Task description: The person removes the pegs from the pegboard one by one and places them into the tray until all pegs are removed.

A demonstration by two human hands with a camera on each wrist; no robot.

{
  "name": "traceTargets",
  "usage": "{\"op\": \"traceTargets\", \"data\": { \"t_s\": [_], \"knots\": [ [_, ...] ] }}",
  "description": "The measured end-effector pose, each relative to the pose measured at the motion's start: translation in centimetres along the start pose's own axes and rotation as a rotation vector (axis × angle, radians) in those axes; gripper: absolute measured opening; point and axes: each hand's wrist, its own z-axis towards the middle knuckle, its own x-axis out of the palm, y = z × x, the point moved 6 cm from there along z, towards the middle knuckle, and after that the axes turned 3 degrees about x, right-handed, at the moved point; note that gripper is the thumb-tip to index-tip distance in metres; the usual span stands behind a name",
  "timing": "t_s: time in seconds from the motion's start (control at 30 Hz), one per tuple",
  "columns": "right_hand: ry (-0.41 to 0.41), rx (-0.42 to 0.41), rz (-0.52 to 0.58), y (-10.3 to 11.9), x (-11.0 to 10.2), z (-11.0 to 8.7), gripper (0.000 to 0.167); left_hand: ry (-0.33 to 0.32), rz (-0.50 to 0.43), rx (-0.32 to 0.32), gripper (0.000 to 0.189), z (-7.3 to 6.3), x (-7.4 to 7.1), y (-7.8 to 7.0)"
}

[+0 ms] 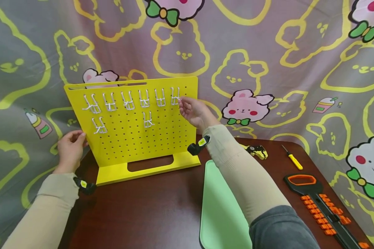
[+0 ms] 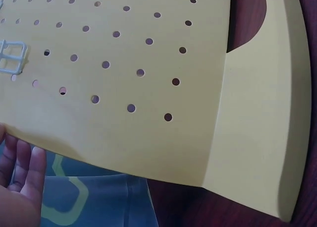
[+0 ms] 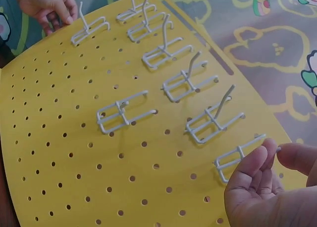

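Observation:
A yellow pegboard (image 1: 134, 138) stands upright on its flat base. White wire pegboard hooks line its top row, and two more hang lower: a left one (image 1: 99, 125) and a middle one (image 1: 148, 120). At the right end of the top row, my right hand (image 1: 194, 110) pinches the prong tip of a pegboard hook (image 3: 229, 162) between thumb and fingertips; that hook lies against the board. My left hand (image 1: 71, 148) grips the board's left side edge, with fingers (image 2: 35, 172) partly behind it.
A light green tray (image 1: 219, 207) lies under my right forearm. Farther right are a yellow-and-black hand tool (image 1: 258, 151), a yellow-handled screwdriver (image 1: 294, 160) and a black rack with orange clips (image 1: 324, 207). A patterned curtain (image 1: 187, 41) hangs close behind the board.

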Motion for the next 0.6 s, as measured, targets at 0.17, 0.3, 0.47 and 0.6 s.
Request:
{"op": "traceTargets", "data": {
  "t_s": [0.17,0.3,0.47,0.6],
  "knots": [
    [-0.001,0.024,0.012,-0.1,0.3,-0.3,0.007,0.003,0.012,0.015,0.007,0.1,0.1,0.2],
    [-0.006,0.046,0.033,-0.4,0.6,-0.7,0.009,0.000,0.020,0.014,0.007,0.1,0.0,0.3],
    [-0.008,0.033,0.045,-0.7,0.5,-1.2,0.011,0.008,0.048,0.001,0.007,-0.1,0.1,0.4],
    [-0.009,-0.015,-0.014,-0.5,-0.4,-1.6,0.016,0.010,0.039,0.001,0.006,-0.1,0.1,0.3]
  ]
}}
